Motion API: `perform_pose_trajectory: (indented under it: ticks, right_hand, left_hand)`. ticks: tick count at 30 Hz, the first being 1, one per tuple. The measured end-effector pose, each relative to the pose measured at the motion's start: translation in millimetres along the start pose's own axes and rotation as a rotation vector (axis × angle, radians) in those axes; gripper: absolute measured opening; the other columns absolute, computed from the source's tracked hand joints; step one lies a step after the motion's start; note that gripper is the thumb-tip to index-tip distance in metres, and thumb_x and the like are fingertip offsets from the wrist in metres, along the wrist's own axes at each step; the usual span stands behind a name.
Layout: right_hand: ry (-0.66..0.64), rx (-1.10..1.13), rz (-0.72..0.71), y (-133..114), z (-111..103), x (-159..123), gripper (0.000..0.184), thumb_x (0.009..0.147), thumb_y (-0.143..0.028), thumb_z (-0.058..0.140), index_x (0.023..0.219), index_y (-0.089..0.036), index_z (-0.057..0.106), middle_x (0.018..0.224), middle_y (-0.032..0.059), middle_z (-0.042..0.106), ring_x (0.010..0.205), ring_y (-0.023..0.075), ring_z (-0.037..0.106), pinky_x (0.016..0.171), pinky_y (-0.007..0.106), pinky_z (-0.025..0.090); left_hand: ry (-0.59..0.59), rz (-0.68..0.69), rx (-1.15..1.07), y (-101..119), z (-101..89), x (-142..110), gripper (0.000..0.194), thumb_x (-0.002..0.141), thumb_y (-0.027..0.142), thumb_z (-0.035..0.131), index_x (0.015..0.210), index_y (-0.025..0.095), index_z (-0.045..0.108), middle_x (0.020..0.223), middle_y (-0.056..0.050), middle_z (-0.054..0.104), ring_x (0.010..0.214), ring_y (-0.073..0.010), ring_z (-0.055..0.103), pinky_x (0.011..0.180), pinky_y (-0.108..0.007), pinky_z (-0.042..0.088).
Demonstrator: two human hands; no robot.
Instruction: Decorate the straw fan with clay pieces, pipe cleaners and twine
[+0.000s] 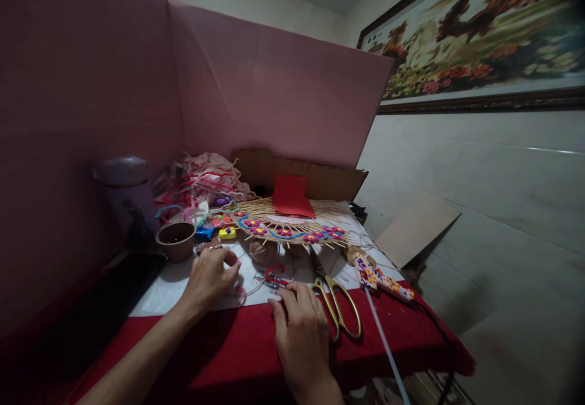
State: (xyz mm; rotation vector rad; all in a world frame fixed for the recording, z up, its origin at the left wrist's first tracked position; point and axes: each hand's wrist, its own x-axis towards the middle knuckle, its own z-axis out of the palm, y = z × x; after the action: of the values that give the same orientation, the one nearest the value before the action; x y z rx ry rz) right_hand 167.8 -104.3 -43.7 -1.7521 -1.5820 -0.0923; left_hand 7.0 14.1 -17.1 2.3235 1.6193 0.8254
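Note:
My left hand (212,274) rests over the white sheet, thumb apart from the bent fingers, its far fingertips close to a small brown item beside a brown cup (176,240). I make out nothing held in it. Near the table's front edge lies my right hand (301,323), fingers loosely bent and thumb apart, just in front of a small red-handled tool (276,278). Gold-handled scissors (338,307) lie directly to its right. A curved cardboard piece (286,232), with pink and purple flowers, a blue wavy line and thin sticks, sits beyond both hands.
A lidded bottle (125,198) and a yarn heap (210,173) stand at back left. Red paper (292,195) leans near a cardboard strip (329,181). A flower-covered glue gun (381,278), with a glue stick (386,344), lies right. Pink panels (274,82) enclose the back.

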Motion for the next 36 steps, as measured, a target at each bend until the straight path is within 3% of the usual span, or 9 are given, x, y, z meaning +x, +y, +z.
perform_pose_trajectory:
  ticks: [4, 10, 14, 18, 21, 26, 32, 36]
  right_hand:
    - [-0.014, 0.379, 0.022, -11, -6, 14, 0.021, 0.087, -0.018, 0.044, 0.09, -0.019, 0.065, 0.093, 0.007, 0.061, 0.087, 0.0187, 0.055, 0.075, 0.029, 0.043]
    - [-0.318, 0.946, 0.245, -23, -1, 41, 0.026, 0.08, -0.036, 0.056, 0.072, -0.014, 0.066, 0.065, 0.0014, 0.061, 0.062, 0.0125, 0.053, 0.059, 0.022, 0.04]
    - [-0.405, 1.085, 0.321, -23, 0, 47, 0.028, 0.074, -0.041, 0.062, 0.065, -0.014, 0.063, 0.054, -0.0026, 0.054, 0.049, 0.0079, 0.043, 0.049, 0.02, 0.034]
    - [-0.431, 1.13, 0.337, -21, -2, 49, 0.03, 0.069, -0.044, 0.067, 0.063, -0.014, 0.062, 0.056, -0.002, 0.057, 0.048, 0.0075, 0.044, 0.048, 0.02, 0.033]
    - [-0.472, 1.191, 0.409, -20, -2, 49, 0.029, 0.065, -0.042, 0.07, 0.064, -0.014, 0.062, 0.058, -0.0011, 0.059, 0.048, 0.0068, 0.044, 0.048, 0.019, 0.033]
    - [-0.528, 1.337, 0.527, -22, -1, 48, 0.027, 0.064, -0.038, 0.072, 0.063, -0.013, 0.062, 0.056, -0.0022, 0.057, 0.045, 0.0051, 0.042, 0.045, 0.018, 0.029]
    - [-0.519, 1.341, 0.511, -26, -1, 47, 0.028, 0.065, -0.038, 0.072, 0.061, -0.013, 0.06, 0.054, -0.0017, 0.058, 0.044, 0.0049, 0.042, 0.044, 0.018, 0.029]
    - [-0.529, 1.369, 0.516, -27, -1, 46, 0.029, 0.065, -0.039, 0.072, 0.062, -0.013, 0.06, 0.056, -0.0015, 0.058, 0.047, 0.0055, 0.045, 0.046, 0.018, 0.031]
  left_hand:
    - [0.091, 0.171, -0.156, 11, -9.0, -21, 0.013, 0.075, 0.03, 0.053, 0.075, 0.021, 0.062, 0.083, -0.005, 0.066, 0.086, -0.0232, 0.056, 0.076, -0.034, 0.04]
    - [0.139, 0.236, -0.306, 30, -15.5, -39, 0.009, 0.076, 0.027, 0.056, 0.073, 0.021, 0.062, 0.077, -0.005, 0.063, 0.08, -0.0214, 0.055, 0.075, -0.035, 0.04]
    - [0.117, 0.267, -0.347, 35, -17.1, -40, 0.008, 0.076, 0.023, 0.055, 0.074, 0.021, 0.063, 0.075, -0.003, 0.061, 0.077, -0.0201, 0.054, 0.074, -0.034, 0.041]
    - [0.102, 0.248, -0.385, 37, -19.3, -39, 0.007, 0.073, 0.023, 0.057, 0.073, 0.022, 0.064, 0.074, -0.003, 0.061, 0.077, -0.0206, 0.054, 0.073, -0.034, 0.042]
    - [0.057, 0.174, -0.507, 36, -19.4, -40, 0.008, 0.072, 0.027, 0.059, 0.072, 0.021, 0.065, 0.075, -0.004, 0.061, 0.078, -0.0208, 0.055, 0.071, -0.032, 0.044]
    - [-0.128, -0.081, -0.955, 32, -12.3, -41, 0.021, 0.068, 0.035, 0.067, 0.08, 0.018, 0.068, 0.078, -0.006, 0.064, 0.07, -0.019, 0.058, 0.058, -0.027, 0.047]
    - [-0.158, -0.26, -1.256, 36, -8.5, -45, 0.02, 0.062, 0.031, 0.073, 0.074, 0.016, 0.069, 0.069, -0.005, 0.067, 0.063, -0.015, 0.059, 0.062, -0.025, 0.048]
    - [-0.164, -0.294, -1.34, 39, -9.7, -47, 0.02, 0.06, 0.03, 0.076, 0.073, 0.015, 0.069, 0.066, -0.004, 0.068, 0.06, -0.0131, 0.059, 0.06, -0.023, 0.048]
